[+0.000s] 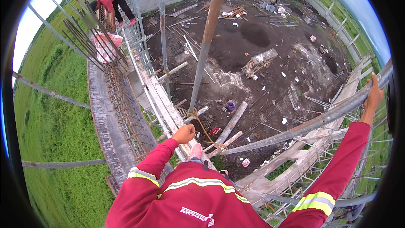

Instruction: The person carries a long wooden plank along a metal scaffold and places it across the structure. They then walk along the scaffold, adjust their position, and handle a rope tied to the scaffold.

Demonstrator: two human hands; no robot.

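My right hand [373,96] reaches far out and is closed around a grey metal scaffold pipe [320,120] that slants from near my feet up to the right. In front of my body, my left hand [184,134] is curled into a loose fist, with nothing seen in it. Below that hand run the narrow walkway planks [162,101], where my pink shoe [196,150] stands. A yellowish rope [205,133] hangs beside the planks, tied around a rusty upright pipe [204,51].
Left of the walkway lies a long form with a rebar cage [120,105]. Ahead, a co-worker [112,0] bends over near a white-and-pink sack [106,47] and upright rebars. Far below is dark ground [253,72] with scattered lumber and another person [230,106].
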